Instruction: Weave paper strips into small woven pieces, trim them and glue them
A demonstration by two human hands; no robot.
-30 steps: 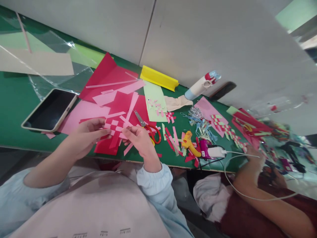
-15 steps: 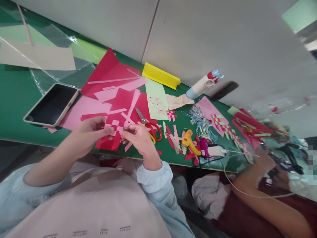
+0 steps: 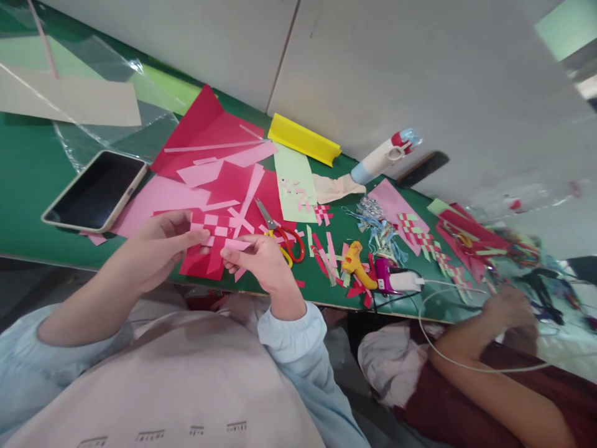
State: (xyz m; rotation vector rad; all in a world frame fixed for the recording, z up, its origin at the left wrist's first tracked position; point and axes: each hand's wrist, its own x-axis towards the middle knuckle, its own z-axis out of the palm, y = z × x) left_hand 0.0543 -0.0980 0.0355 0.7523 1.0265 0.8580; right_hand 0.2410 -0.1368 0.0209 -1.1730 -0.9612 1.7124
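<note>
Fingers of the left hand pinched the left side of a pink-and-crimson checkered paper weave; those of the right hand, narrowly closed, held a pink paper strip at its lower right. In the head view, the strip had just come into plain sight across the right fingers, which suggested it was being adjusted. The weave was over the green table's near side, left of the scissors.

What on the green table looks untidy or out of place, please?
Loose paper strips lie scattered beside the yellow glue gun, at mixed angles instead of in a neat pile. Otherwise, nothing visibly spilled or damaged stands out.
</note>
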